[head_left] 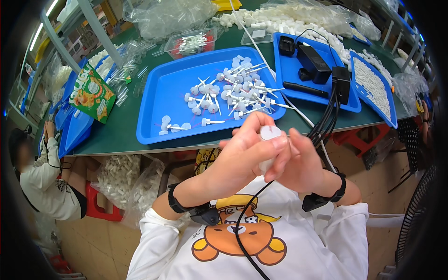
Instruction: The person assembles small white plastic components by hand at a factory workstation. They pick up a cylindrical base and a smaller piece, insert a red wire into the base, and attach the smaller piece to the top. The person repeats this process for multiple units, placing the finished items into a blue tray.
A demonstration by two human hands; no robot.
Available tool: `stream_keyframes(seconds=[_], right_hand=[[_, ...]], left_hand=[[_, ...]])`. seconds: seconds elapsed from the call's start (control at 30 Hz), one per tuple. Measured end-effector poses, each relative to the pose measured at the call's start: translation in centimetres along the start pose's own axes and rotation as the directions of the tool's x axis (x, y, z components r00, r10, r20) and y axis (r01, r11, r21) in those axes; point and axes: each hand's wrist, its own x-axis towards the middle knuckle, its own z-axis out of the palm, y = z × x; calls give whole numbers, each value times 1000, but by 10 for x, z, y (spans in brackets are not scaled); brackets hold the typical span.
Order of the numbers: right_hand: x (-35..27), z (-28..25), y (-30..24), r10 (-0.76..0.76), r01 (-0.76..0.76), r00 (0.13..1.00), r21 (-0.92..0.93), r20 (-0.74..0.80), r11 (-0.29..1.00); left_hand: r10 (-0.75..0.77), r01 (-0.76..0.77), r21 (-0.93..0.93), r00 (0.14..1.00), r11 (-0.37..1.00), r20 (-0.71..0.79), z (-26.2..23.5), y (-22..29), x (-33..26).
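Observation:
My left hand (240, 161) is closed round a small white plastic cylinder (270, 132) with a flat round end turned up. My right hand (301, 161) meets it from the other side; its fingers curl in against the same cylinder, partly hidden, and its thumb points up. Both hands are above the table's front edge. Just beyond them lies a large blue tray (161, 88) with a loose heap of small parts (238, 88): thin white sticks with pale translucent round discs.
To the right, a smaller blue tray (347, 103) holds black adapters and cables. Another blue tray (373, 88) is full of white sticks. A clear box (191, 43) and white cylinders (289, 21) lie behind. A green snack bag (93, 95) stands left. A co-worker (46, 177) sits far left.

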Motion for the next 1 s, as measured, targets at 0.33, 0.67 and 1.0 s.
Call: stream_keyframes(seconds=[0.33,0.67,1.0], right_hand=[[-6,4,-21,-96,91,995,-187,-21,978],[-3,15,-19,-147,126,988,-276,-55,953],[1,15,-15,-132,115,990,-251,-52,961]], left_hand=[[-13,12,-127,1000,992,-8,10,1,0],[-78,103,-140,981,985,177,-4,-4,-1],[-114,112,22,987,993,115,-1,-3,0]])
